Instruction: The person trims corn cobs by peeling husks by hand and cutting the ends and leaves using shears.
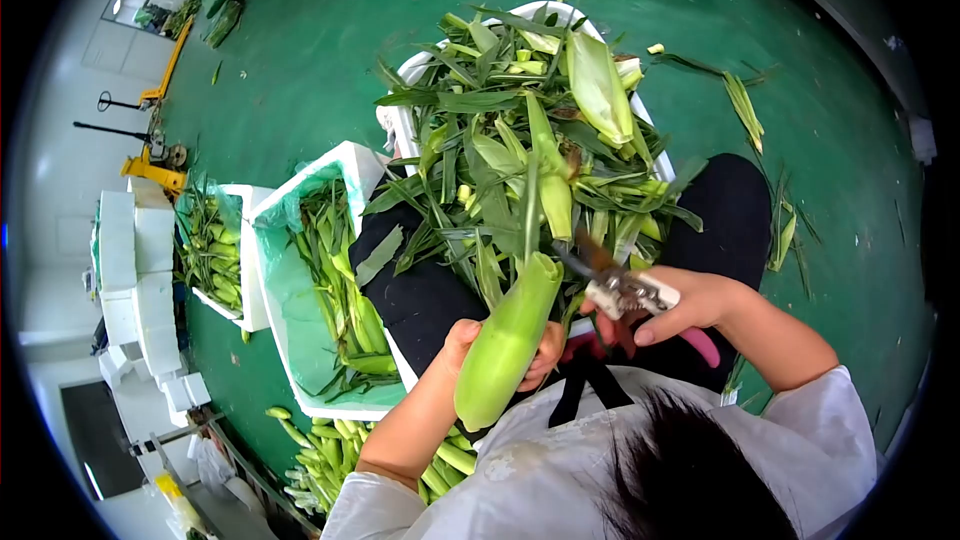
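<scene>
My left hand [458, 348] is wrapped round an ear of corn [508, 345] in its green husk, held tilted in front of my lap. The ear's cut-looking end points away from me. In my right hand [695, 302] are pruning shears [628, 293], with a pinkish-red handle showing below the fingers. Their blades, blurred, point toward the far end of the ear and look apart from it. Between my knees stands a white tub [413, 67] heaped with husks and leaves [470, 130]. A large pale husk piece [598, 88] lies on top.
To the left, a foam box [345, 162] lined with green film holds leafy corn, beside another foam box [258, 240] of corn. Several ears [325, 455] lie on the floor at lower left. Leaf scraps [742, 112] lie on the green floor. A yellow pallet jack [160, 175] stands farther left.
</scene>
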Demonstrator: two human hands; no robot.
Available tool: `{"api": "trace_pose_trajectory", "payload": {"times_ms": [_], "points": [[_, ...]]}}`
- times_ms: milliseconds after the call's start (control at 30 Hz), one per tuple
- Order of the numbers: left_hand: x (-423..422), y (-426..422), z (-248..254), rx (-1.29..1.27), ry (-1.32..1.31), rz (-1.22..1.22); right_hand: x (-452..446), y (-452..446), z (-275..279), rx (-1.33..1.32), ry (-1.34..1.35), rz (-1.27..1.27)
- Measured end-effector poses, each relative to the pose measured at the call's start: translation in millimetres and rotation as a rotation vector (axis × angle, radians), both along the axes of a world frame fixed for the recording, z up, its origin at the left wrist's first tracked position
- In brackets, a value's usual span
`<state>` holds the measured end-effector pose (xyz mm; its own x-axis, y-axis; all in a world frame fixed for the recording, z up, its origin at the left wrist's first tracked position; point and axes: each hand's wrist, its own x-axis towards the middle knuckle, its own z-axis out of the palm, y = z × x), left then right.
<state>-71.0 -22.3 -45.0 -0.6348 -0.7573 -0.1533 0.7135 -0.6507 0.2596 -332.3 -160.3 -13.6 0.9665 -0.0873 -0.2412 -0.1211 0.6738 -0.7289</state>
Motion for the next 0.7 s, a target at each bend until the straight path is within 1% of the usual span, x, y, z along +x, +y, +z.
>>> {"api": "trace_pose_trajectory", "payload": {"times_ms": [33,100,133,167,200,233,267,300,333,367,400,433,467,567,600,700], "points": [[-1.4,-0.9,-3.3,0.016,0.016,-0.032,0.9,2.2,-3.0,0.075,-0.011,0.059],[0.1,-2.7,-1.6,0.089,-0.02,-0.091,5.9,6.7,0.9,0.019,-0.065,0.082],[1.2,-1.3,0.8,0.138,-0.056,-0.118,10.6,8.0,-5.4,-0.065,-0.108,0.049],[1.4,2.1,2.2,0.188,-0.092,-0.138,13.4,8.5,-0.1,-0.154,-0.092,-0.062],[1.2,5.5,-2.0,0.164,-0.033,-0.094,11.5,3.4,11.2,-0.167,-0.001,-0.047],[3.9,8.5,-3.0,0.153,-0.083,-0.079,11.3,-1.5,19.4,-0.181,0.088,-0.027],[8.1,10.2,-1.4,0.141,-0.135,-0.065,10.9,3.7,16.3,-0.184,0.123,-0.137],[10.8,11.5,1.9,0.132,-0.188,-0.053,11.0,8.9,7.3,-0.12,0.158,-0.234],[7.0,11.3,9.2,0.255,0.007,0.036,12.0,13.2,1.6,0.035,0.181,-0.356],[8.5,8.3,12.4,0.101,-0.141,0.073,13.4,15.4,-1.1,0.186,0.204,-0.477],[11.0,4.0,14.7,-0.052,-0.286,0.108,22.7,19.2,1.1,0.294,0.13,-0.586],[13.5,0.5,18.1,-0.202,-0.431,0.142,27.5,21.1,5.8,0.255,0.157,-0.574],[16.7,-2.9,26.3,-0.197,-0.59,0.12,29.8,22.4,14.1,0.217,0.184,-0.563],[22.6,-1.9,33.6,-0.501,-1.243,0.108,37.6,24.1,39.4,0.178,0.2,-0.498],[16.3,-8.2,47.1,-0.529,-1.305,0.154,40.4,20.5,49.9,0.16,0.187,-0.467],[17.9,-14.5,51.9,-0.779,-1.504,0.187,49.3,14.6,64.9,0.051,0.21,-0.375]]}}
